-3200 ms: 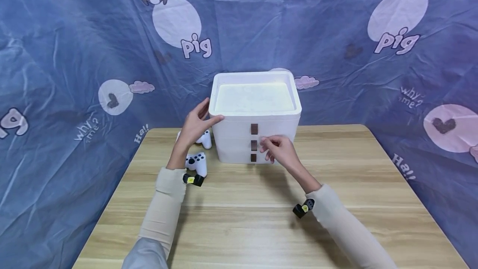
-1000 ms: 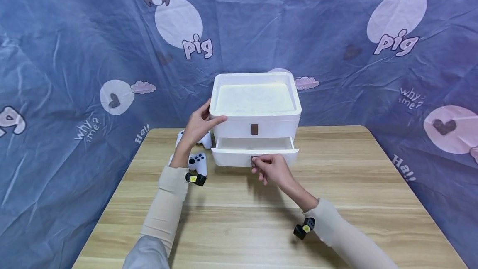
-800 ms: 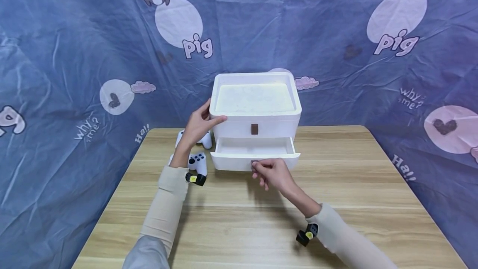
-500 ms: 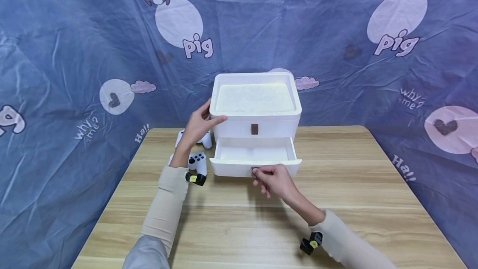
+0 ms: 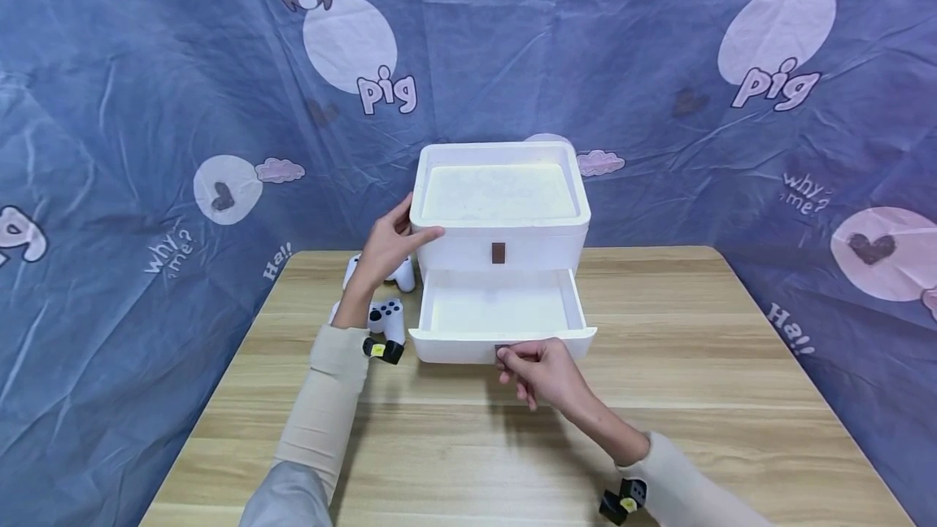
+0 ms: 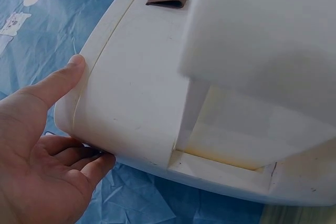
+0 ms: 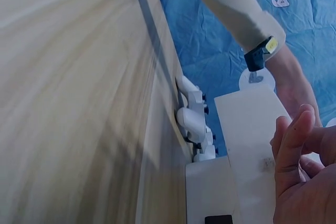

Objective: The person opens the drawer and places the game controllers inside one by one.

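Observation:
A white drawer unit [image 5: 505,244] with brown tab handles stands at the back of the table. Its middle drawer [image 5: 500,311] is pulled well out, and no object shows inside it. My right hand [image 5: 545,372] pinches that drawer's brown tab [image 5: 501,350] between thumb and fingers. My left hand [image 5: 388,244] holds the unit's upper left corner, the thumb on the front and the other fingers round the side. In the left wrist view, this thumb [image 6: 65,77] touches the front edge below the top tray. The lowest drawer is hidden in the head view.
Two white game controllers, one nearer [image 5: 388,320] and one behind [image 5: 403,275], lie left of the unit, partly covered by the left arm. The wooden table [image 5: 454,462] extends in front and to the right. Blue patterned cloth [image 5: 498,39] hangs behind and at both sides.
From shut, the middle drawer has come out toward me, its tab in my right hand, which has drawn back with it. My left hand has stayed on the unit's corner.

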The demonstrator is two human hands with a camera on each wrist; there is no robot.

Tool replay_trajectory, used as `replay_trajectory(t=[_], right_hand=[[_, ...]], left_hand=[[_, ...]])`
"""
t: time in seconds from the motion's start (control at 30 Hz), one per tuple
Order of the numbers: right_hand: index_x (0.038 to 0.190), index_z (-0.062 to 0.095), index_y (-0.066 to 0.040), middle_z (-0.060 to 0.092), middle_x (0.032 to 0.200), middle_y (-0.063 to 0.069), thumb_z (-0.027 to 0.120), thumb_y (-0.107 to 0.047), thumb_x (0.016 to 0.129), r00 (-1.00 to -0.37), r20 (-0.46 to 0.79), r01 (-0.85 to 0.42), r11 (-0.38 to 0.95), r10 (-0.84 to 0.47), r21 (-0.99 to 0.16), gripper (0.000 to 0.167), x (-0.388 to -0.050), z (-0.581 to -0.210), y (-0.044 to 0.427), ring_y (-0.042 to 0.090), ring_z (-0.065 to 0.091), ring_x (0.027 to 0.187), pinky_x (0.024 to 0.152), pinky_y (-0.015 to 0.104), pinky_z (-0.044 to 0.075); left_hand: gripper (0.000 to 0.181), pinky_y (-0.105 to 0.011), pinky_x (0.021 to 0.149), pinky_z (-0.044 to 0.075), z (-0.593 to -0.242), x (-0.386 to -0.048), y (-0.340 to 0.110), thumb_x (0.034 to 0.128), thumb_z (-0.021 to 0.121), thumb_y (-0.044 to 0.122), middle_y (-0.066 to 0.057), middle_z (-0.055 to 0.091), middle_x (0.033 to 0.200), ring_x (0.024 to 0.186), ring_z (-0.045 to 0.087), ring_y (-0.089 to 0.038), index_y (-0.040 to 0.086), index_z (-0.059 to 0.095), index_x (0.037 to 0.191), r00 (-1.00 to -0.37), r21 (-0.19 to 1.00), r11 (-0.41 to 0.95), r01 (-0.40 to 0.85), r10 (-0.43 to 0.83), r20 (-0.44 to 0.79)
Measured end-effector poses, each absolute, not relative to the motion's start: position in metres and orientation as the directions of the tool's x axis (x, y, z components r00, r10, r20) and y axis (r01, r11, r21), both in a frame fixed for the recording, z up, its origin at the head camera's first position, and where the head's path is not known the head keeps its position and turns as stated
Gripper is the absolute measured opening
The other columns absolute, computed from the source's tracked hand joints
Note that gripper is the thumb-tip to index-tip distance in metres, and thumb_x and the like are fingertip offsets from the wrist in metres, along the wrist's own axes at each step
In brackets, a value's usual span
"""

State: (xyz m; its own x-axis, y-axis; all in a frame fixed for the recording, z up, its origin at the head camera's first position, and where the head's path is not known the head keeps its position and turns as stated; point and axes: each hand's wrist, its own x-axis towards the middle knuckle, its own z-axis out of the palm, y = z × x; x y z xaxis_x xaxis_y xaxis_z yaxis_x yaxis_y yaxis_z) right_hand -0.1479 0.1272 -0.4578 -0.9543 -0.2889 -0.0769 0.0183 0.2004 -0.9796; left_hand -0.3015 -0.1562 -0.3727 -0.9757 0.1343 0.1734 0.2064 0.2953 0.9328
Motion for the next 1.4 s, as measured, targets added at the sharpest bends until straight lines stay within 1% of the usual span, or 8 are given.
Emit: replay_trajectory(t=[0.17,0.3,0.6,0.9,1.03,1.23,1.3,1.4], right_hand=[[0.095,0.079,0.005,0.077,0.080,0.020,0.069,-0.018,0.105,-0.954,-0.078,0.017,0.207,-0.291,-0.978,0.026,-0.144,-0.458,0.127,0.011,0.058,0.046,0.038,0.030,0.052],[0.095,0.079,0.004,0.077,0.079,0.016,0.068,-0.017,0.105,-0.955,-0.080,0.017,0.215,-0.286,-0.976,0.026,-0.144,-0.459,0.127,0.011,0.058,0.046,0.038,0.030,0.052],[0.097,0.079,0.004,0.078,0.081,0.019,0.067,-0.016,0.106,-0.955,-0.069,-0.001,0.236,-0.289,-0.972,0.025,-0.146,-0.460,0.127,0.011,0.059,0.047,0.040,0.031,0.054],[0.106,0.080,0.005,0.078,0.086,0.025,0.066,-0.014,0.106,-0.947,-0.056,-0.035,0.276,-0.315,-0.960,0.024,-0.146,-0.457,0.129,0.012,0.061,0.047,0.043,0.036,0.057],[0.109,0.080,0.003,0.079,0.082,0.016,0.067,-0.015,0.105,-0.948,-0.052,-0.060,0.336,-0.315,-0.940,0.023,-0.144,-0.454,0.132,0.013,0.062,0.047,0.044,0.036,0.058],[0.102,0.083,-0.006,0.075,0.073,0.000,0.068,-0.014,0.104,-0.947,0.017,-0.169,0.456,-0.320,-0.874,0.017,-0.141,-0.441,0.139,0.018,0.064,0.047,0.045,0.040,0.059],[0.101,0.083,-0.007,0.073,0.070,-0.001,0.069,-0.013,0.103,-0.949,0.044,-0.197,0.480,-0.312,-0.855,0.016,-0.141,-0.433,0.143,0.020,0.064,0.048,0.046,0.042,0.059],[0.100,0.082,-0.006,0.074,0.071,0.000,0.071,-0.012,0.103,-0.956,0.093,-0.227,0.499,-0.279,-0.836,0.014,-0.142,-0.418,0.151,0.020,0.065,0.050,0.045,0.038,0.058]], left_hand=[[0.105,-0.037,0.128,0.039,-0.374,-0.302,-0.157,0.0878,0.088,0.047,-0.005,0.034,0.174,0.158,0.040,-0.021,0.023,0.026,0.170,-0.976,0.930,0.304,0.205,0.133,0.171],[0.105,-0.038,0.127,0.039,-0.373,-0.301,-0.155,0.0877,0.088,0.047,-0.005,0.035,0.174,0.157,0.041,-0.021,0.023,0.027,0.169,-0.977,0.930,0.307,0.204,0.131,0.171],[0.104,-0.039,0.128,0.038,-0.373,-0.302,-0.156,0.0874,0.088,0.048,-0.004,0.035,0.173,0.157,0.041,-0.021,0.025,0.028,0.169,-0.974,0.927,0.305,0.217,0.133,0.184],[0.103,-0.040,0.128,0.039,-0.373,-0.300,-0.157,0.0877,0.087,0.048,-0.005,0.035,0.174,0.158,0.040,-0.023,0.025,0.028,0.169,-0.976,0.922,0.323,0.213,0.120,0.183],[0.102,-0.041,0.127,0.040,-0.372,-0.298,-0.157,0.0882,0.086,0.050,-0.007,0.036,0.173,0.157,0.041,-0.026,0.024,0.029,0.169,-0.975,0.906,0.362,0.218,0.112,0.190],[0.087,-0.041,0.121,0.047,-0.374,-0.291,-0.163,0.0924,0.084,0.045,-0.013,0.049,0.164,0.150,0.051,-0.029,0.017,0.043,0.164,-0.967,0.890,0.378,0.253,0.106,0.229],[0.079,-0.042,0.117,0.052,-0.375,-0.288,-0.166,0.0936,0.083,0.044,-0.014,0.055,0.158,0.145,0.057,-0.030,0.015,0.050,0.160,-0.965,0.885,0.383,0.264,0.099,0.245],[0.068,-0.044,0.111,0.057,-0.376,-0.281,-0.170,0.0952,0.082,0.042,-0.014,0.062,0.150,0.137,0.063,-0.032,0.013,0.059,0.152,-0.960,0.878,0.389,0.279,0.087,0.266]])
